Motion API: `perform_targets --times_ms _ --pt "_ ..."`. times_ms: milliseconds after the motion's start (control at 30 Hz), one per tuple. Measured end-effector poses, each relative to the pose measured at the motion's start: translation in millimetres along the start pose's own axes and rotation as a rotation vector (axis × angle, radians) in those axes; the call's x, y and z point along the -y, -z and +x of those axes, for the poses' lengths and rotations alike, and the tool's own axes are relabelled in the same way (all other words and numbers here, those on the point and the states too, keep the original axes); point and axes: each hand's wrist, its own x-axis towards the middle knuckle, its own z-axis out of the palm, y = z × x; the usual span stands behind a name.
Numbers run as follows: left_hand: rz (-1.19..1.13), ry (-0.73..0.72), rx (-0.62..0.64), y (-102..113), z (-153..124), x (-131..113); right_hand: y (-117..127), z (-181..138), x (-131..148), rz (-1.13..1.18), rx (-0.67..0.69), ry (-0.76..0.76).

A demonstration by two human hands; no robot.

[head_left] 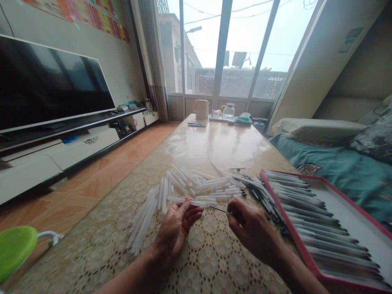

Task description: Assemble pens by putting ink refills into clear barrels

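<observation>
My left hand (176, 223) pinches a translucent white pen barrel (196, 202) between thumb and fingers, just above the table. A thin dark pen refill (218, 209) runs from the barrel's right end to my right hand (251, 226), whose curled fingers grip its other end. The refill's tip lies at or inside the barrel's opening; how deep is unclear. Beyond my hands lie loose white barrels (183, 178), with another bunch of barrels (141, 224) beside my left hand. Past my right hand is a heap of dark refills (260, 192).
A pink-rimmed tray (306, 261) at the right holds rows of filled pens (318, 220). The patterned tablecloth (211, 261) covers the long table. At its far end stand a pitcher (201, 109) and a glass jar (228, 111). A green stool (16, 249) is at lower left.
</observation>
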Motion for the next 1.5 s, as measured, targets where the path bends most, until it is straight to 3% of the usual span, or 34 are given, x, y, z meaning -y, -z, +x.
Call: perform_targets --times_ms 233,333,433,500,567,733,933,1167,1367,1500 --pt "0.050 0.060 0.212 2 -4 9 -2 -2 9 0.038 -0.013 -0.091" --pt "0.100 0.131 0.333 2 -7 14 -1 -1 16 0.232 0.020 -0.085" --pt "0.000 0.158 0.292 3 -6 13 1 3 4 0.381 -0.056 -0.120" --pt "-0.097 0.149 0.220 4 -4 10 2 6 -17 0.228 -0.240 -0.211" --pt "-0.160 0.133 0.169 4 -3 7 3 9 -44 -0.072 -0.358 -0.232" --pt "-0.134 0.131 0.139 1 -5 5 -2 11 -84 -0.408 -0.174 -0.140" --pt "-0.051 0.115 0.141 2 -6 6 -5 13 -76 -0.453 -0.116 -0.186" --pt "-0.018 0.079 0.123 3 -3 6 2 7 -72 -0.254 -0.139 -0.216" --pt "0.006 0.069 0.150 4 -4 7 1 8 -23 0.411 -0.127 -0.214" --pt "0.018 0.068 0.158 4 -3 8 -12 7 1 0.639 -0.061 -0.222"
